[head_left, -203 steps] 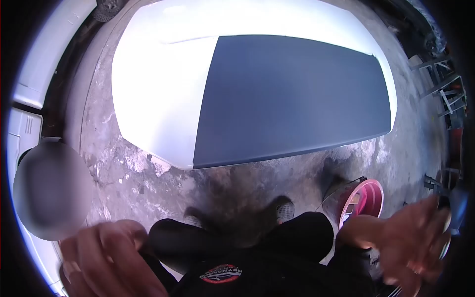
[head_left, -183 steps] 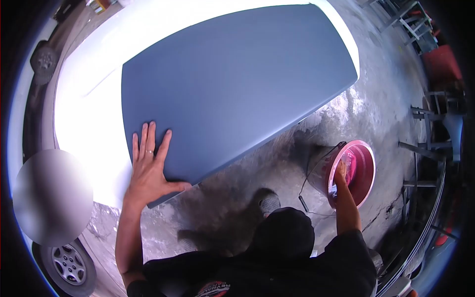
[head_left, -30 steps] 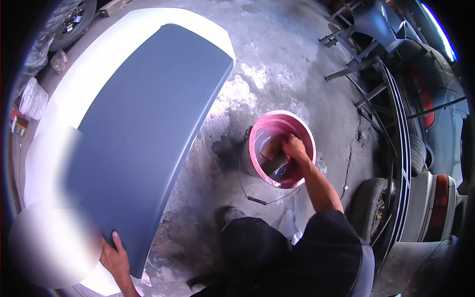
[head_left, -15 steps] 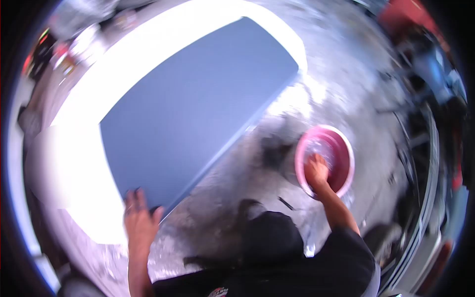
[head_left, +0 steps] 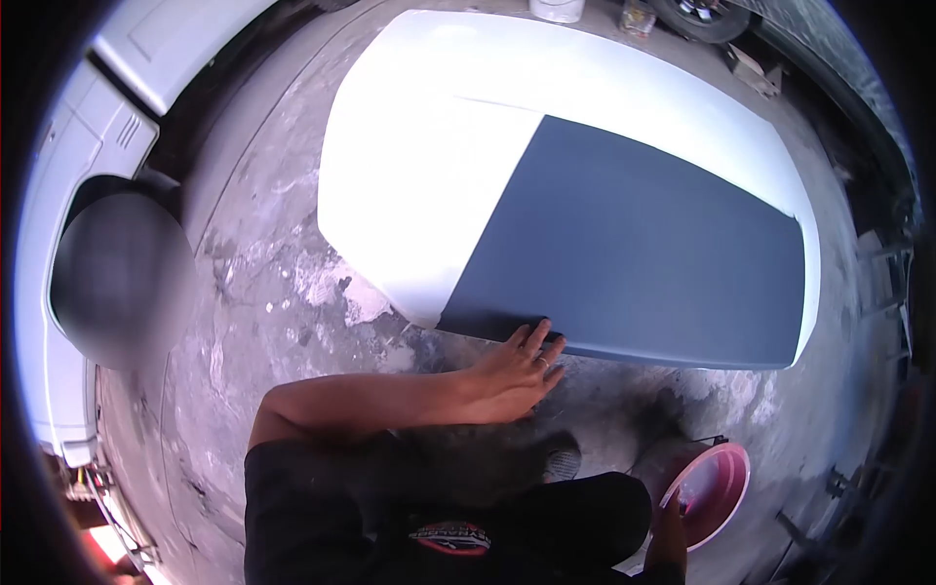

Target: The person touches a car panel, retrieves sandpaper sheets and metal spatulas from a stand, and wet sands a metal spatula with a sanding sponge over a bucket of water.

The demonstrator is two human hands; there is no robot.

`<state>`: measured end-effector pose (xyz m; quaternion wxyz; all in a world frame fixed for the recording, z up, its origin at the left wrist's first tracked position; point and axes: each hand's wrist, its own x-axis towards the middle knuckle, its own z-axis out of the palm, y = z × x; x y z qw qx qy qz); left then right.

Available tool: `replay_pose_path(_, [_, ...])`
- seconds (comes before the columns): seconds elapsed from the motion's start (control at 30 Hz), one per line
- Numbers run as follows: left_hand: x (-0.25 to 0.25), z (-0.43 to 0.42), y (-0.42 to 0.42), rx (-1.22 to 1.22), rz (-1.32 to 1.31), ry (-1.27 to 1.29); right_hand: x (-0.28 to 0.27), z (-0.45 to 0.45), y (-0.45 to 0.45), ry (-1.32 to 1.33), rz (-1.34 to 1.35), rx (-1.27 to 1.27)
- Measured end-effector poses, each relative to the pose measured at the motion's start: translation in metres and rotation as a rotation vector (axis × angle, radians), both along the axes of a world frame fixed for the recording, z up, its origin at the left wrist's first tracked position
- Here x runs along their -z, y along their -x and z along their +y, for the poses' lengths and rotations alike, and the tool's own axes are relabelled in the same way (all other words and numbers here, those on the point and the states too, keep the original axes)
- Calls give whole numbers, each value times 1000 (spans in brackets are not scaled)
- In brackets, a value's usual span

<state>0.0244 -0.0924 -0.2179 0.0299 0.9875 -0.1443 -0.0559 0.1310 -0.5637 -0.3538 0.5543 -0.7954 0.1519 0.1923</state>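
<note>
A large white panel that looks like a car hood (head_left: 409,175) lies on the floor, with a dark grey section (head_left: 653,244) covering much of its right part. My left hand (head_left: 517,375) is at the near edge of the grey section, its fingers spread and fingertips on the edge. A ring shows on one finger. At the lower right stands a pink basin (head_left: 733,507) with a pale, watery-looking inside. My right hand (head_left: 671,517) reaches over the basin's near left side. Its fingers are mostly hidden there, so what it may hold does not show.
A white vehicle (head_left: 73,146) stands at the left. Beyond the panel are a white bucket (head_left: 558,10), a clear container (head_left: 638,18) and a vehicle wheel (head_left: 704,15). The concrete floor (head_left: 263,292) has pale stains.
The view has swung left, so the panel and basin appear turned and shifted. My left hand now lies farther along the panel's near edge. My right hand is still at the basin.
</note>
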Motion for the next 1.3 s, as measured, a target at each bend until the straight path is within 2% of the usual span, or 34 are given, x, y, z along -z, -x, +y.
replay_pose_path(0.43, [6,-3,3,26,-57,15,2,48,-16,115,13,-109])
replay_pose_path(1.3, [-7,-9,1,31,10,-99,-5,71,-32,112,-21,-224])
